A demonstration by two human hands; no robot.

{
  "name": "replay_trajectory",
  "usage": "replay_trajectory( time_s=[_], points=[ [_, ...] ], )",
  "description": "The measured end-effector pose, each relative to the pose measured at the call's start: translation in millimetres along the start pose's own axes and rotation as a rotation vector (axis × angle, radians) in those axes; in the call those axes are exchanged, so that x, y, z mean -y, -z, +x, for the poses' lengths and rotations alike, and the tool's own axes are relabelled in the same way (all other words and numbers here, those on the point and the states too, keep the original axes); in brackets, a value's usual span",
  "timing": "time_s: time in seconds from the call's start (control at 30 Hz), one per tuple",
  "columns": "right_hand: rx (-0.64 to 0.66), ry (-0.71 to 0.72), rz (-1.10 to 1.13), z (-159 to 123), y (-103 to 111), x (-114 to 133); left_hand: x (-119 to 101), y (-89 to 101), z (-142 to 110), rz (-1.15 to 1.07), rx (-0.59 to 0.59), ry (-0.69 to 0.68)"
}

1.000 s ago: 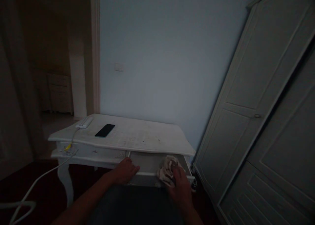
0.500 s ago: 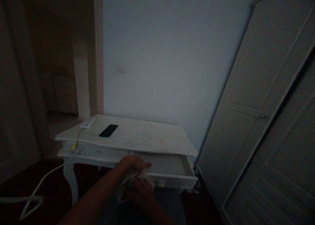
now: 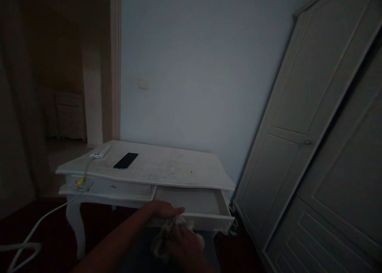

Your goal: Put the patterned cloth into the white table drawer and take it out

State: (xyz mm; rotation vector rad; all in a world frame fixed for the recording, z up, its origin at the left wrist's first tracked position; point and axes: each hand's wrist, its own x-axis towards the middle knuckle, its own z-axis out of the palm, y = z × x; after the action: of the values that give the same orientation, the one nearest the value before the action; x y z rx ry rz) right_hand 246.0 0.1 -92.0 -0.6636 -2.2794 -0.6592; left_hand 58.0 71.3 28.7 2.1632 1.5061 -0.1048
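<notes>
At the right half of a white tabletop (image 3: 191,167), a drawer (image 3: 209,222) stood pulled out, and a crumpled cloth (image 3: 160,243) was bunched by its outer front face. The right hand (image 3: 188,247) had its fingers bent over the cloth, holding it in a loose wad; the left hand (image 3: 164,209) lay at the drawer's upper edge with its thumb stretched out to the right (how far its other fingers were closed, and on what, could not be told). Together the hands and cloth hid the left part of the drawer's front.

A dark phone (image 3: 126,160) lay flat on the left half, with a white power strip (image 3: 100,151) beside it near the corner; from that a pale cable (image 3: 47,214), with a yellow tag (image 3: 80,181) near it, ran over the edge and looped down. A tall wardrobe (image 3: 280,153) leaned into view on the right, just beyond the drawer's corner.

The painted surface looked worn, mottled with grey scuffs and two small dark specks. Its front edge ran in a gentle wave above a curved leg (image 3: 76,221). The cloth was soft, pale and blotched, its folds blurred; the wardrobe's doors bore moulded panels and a round knob (image 3: 307,142).
</notes>
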Motion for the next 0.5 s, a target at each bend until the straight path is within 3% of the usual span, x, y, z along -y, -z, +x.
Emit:
replay_trajectory(
  time_s=[0.1,0.27,0.37,0.5],
  points=[
    [0.023,-0.046,-0.041,-50.2,37.4,-48.4,-4.4,1.4,-6.5,0.002,0.048,-0.075],
    [-0.003,-0.314,-0.051,-115.7,77.9,-111.3,-11.6,-0.3,-18.2,0.034,-0.050,-0.115],
    [-0.057,-0.454,-0.065,-128.8,73.3,-111.4,-15.1,-1.7,-23.0,0.053,-0.092,-0.119],
    [-0.082,-0.454,-0.018,-90.1,46.6,-74.1,-19.6,-3.6,-26.5,0.052,-0.127,-0.136]
  ],
)
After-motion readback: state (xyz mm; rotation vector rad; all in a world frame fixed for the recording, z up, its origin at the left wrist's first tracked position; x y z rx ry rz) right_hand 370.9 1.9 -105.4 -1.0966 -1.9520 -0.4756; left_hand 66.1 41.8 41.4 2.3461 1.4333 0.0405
